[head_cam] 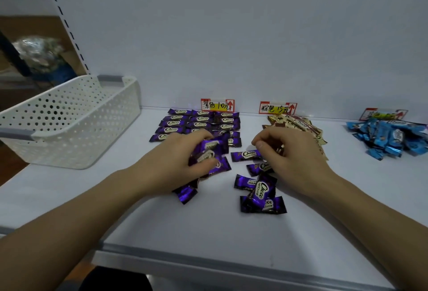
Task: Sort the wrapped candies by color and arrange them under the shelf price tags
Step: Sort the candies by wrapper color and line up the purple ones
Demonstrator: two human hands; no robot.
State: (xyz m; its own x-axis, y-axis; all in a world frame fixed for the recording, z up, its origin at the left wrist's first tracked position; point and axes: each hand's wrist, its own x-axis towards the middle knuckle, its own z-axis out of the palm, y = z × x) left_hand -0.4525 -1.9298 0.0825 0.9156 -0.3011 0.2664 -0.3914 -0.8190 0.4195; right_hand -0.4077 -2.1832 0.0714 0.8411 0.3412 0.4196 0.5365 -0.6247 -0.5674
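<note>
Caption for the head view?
Left hand grips purple candies beside the right hand, before neat purple rows, brown pile and blue pile.

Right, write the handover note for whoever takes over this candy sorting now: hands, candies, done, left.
Hands: the left hand grips a bunch of purple candies. The right hand is curled beside the loose purple candies; whether it holds one is unclear.
Done: purple rows lie under the purple tag, the brown pile under the brown tag, and the blue pile under the right tag.
Left: row up the held and loose purple ones; the piles probably need tidying.
The white basket sits at left.
</note>
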